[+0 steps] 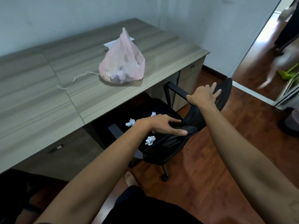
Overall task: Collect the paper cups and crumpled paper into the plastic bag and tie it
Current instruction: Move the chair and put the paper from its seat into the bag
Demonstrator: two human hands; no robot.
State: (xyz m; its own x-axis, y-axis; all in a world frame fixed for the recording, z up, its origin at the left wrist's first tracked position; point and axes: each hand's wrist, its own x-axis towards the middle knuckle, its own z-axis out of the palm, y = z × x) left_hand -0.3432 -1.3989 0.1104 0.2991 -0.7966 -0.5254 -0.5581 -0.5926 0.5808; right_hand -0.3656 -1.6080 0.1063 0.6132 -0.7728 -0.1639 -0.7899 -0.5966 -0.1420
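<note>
Left hand (161,126) spread open over crumpled paper (150,140); right hand (204,96) flat on chair (161,152).

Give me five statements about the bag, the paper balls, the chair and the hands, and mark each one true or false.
1. The pink plastic bag sits on the desk. True.
2. Three crumpled paper balls lie on the chair seat. True: one, another, a third.
3. The right hand holds a paper ball. False: it rests on the chair's backrest.
4. The left hand is inside the bag. False: it is over the chair seat, open and empty.
5. A paper cup stands on the desk beside the bag. False: only a string lies there.
</note>
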